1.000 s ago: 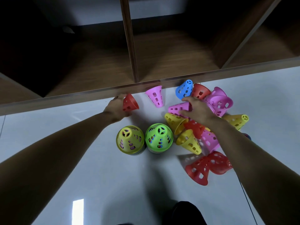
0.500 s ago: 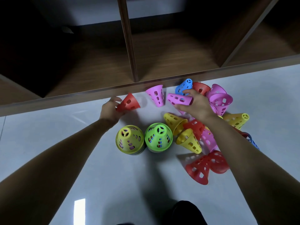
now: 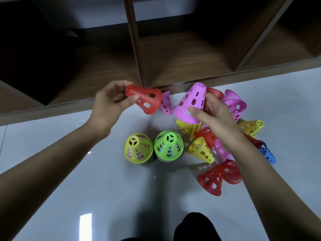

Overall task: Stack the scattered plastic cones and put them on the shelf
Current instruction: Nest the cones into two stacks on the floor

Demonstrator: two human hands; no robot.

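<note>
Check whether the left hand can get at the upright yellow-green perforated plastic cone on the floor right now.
Probably yes for reach: the yellow-green perforated plastic cone stands on its own, below the left hand, nothing over it. But that hand's grip is taken by a red perforated plastic cone.

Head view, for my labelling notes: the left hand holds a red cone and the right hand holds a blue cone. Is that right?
Not quite: the head view shows the right hand gripping a pink cone, not a blue one. The left hand does hold a red cone.
</note>
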